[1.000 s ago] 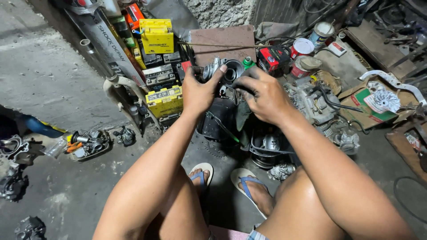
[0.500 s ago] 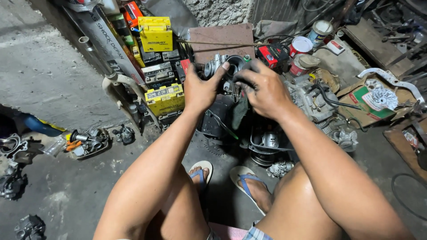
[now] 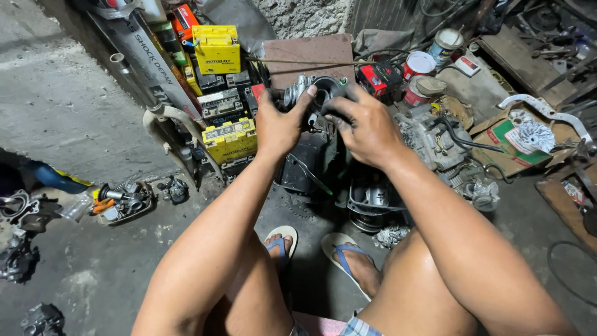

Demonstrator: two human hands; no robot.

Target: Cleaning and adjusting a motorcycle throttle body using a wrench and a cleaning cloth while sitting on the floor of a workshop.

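Grey cast metal fills both my hands: a small carburetor (image 3: 309, 98) held up in front of me, above the dark engine block (image 3: 309, 163) that sits on the concrete floor (image 3: 74, 124) between my knees. My left hand (image 3: 281, 126) is wrapped round the carburetor's left side, thumb pressed up against its top, fingers curled tight. My right hand (image 3: 365, 127) is closed over the round black rubber intake boot (image 3: 328, 93) on its right side, fingertips hooked on the rim. Neither hand has any slack in it; both are clamped on the part.

As far as I can judge, the carburetor is already free of any engine, since it hangs in my grip and touches nothing below. Whether the boot is seated on it or only partly on, I cannot tell; my fingers cover the joint. I hold no tool.

Around me: 2 yellow batteries, 1 (image 3: 216, 48) up on the stack and 1 (image 3: 230, 140) lower down beside my left wrist, a red-and-black battery (image 3: 380, 79) behind my right hand, and a red tin with a white lid (image 3: 418, 66) just past it. A finned grey engine (image 3: 432, 140) lies to my right. My feet in blue-strapped flip-flops (image 3: 281, 244) rest on the floor below.
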